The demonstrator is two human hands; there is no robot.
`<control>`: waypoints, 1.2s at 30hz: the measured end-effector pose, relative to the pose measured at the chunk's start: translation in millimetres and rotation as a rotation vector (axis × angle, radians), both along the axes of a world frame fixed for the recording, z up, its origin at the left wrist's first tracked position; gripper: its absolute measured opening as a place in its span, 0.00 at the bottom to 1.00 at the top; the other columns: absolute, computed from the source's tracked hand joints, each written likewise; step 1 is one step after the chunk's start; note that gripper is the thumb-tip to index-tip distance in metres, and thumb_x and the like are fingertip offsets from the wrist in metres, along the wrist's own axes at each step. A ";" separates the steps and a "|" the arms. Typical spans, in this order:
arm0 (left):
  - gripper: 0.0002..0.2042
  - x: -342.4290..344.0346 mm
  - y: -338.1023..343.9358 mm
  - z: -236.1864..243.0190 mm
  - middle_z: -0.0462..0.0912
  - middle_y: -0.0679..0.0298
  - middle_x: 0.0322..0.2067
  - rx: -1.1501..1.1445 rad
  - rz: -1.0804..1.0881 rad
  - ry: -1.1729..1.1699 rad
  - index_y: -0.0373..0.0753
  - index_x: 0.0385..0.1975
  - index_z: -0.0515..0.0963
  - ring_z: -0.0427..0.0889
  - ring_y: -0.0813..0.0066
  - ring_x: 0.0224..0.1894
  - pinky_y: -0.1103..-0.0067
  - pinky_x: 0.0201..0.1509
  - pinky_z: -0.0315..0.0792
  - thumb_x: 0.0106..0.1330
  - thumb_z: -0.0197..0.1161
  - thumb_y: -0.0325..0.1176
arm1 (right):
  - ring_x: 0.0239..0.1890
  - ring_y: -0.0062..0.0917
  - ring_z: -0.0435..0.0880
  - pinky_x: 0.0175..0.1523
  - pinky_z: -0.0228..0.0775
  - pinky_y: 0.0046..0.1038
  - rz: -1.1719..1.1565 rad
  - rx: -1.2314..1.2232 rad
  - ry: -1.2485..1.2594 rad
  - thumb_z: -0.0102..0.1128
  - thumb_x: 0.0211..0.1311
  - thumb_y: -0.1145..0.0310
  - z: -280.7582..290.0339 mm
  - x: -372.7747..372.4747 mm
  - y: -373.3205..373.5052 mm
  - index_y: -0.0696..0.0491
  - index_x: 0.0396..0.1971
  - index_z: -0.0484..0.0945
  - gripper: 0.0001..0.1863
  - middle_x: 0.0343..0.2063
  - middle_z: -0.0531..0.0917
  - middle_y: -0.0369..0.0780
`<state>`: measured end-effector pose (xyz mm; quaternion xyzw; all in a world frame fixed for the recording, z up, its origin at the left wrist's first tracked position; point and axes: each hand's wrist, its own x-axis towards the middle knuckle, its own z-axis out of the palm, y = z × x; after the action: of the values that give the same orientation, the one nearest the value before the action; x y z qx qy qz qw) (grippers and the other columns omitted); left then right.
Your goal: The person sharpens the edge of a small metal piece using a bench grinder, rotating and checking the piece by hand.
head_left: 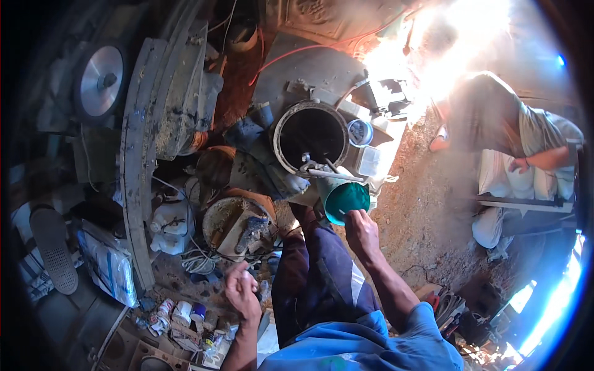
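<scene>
My right hand is closed at the near rim of a cup-like container with a teal inside. A short pale tip shows by its fingers over the container's mouth; I cannot tell what it belongs to. My left hand is raised to the left of my legs, fingers curled in. Something small and dark shows at its palm side, too little to name. Just beyond the teal container stands a large round bucket with a dark inside, and handles of tools lie across its near rim.
A small tub and a clear plastic box sit beside the bucket. At left are a wooden bench, a grinding disc, and a round basin holding a brush-like tool. Another person sits at right by white sacks.
</scene>
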<state>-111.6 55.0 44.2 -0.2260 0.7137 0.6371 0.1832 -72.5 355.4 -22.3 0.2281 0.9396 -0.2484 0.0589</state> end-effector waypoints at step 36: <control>0.18 -263.0 30.5 84.5 0.75 0.56 0.54 0.090 0.274 0.669 0.31 0.57 0.71 0.74 0.72 0.57 0.78 0.58 0.68 0.74 0.54 0.35 | 0.35 0.21 0.81 0.42 0.71 0.22 0.342 -0.971 0.832 0.59 0.66 0.71 118.4 -367.2 -189.2 0.58 0.44 0.78 0.10 0.34 0.83 0.41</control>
<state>-374.6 85.6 128.7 -0.0904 0.6684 0.7254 -0.1375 -439.7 166.2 96.1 -0.0919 0.6881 -0.6984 -0.1743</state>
